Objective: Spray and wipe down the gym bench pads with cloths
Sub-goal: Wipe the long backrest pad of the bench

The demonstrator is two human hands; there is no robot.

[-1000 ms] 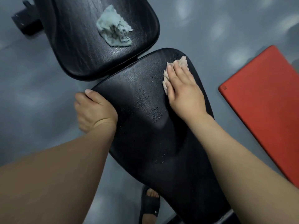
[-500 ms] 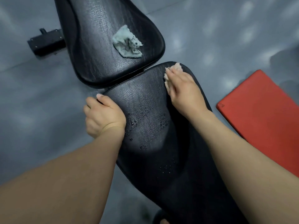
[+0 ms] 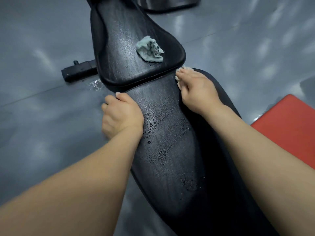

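Observation:
The near black bench pad [image 3: 163, 150] runs down the middle, beaded with spray droplets. My right hand [image 3: 197, 90] presses a pale cloth [image 3: 185, 68] flat against its far right corner, fingers straight, with only the cloth's edge showing past the fingertips. My left hand [image 3: 121, 114] grips the pad's left edge, thumb on top and fingers curled under. Beyond the gap, the far black pad [image 3: 122, 48] carries a crumpled pale green cloth [image 3: 150, 51], untouched.
Grey glossy floor surrounds the bench. A black frame foot [image 3: 79, 72] sticks out at the left, with a small wet patch [image 3: 95, 84] beside it. A red mat [image 3: 288, 126] lies at the right. Dark equipment [image 3: 168, 5] stands at the top.
My right hand has slid the pale cloth up the near pad to its far right corner. The view has tilted up, showing more of the far pad. My left hand keeps its grip.

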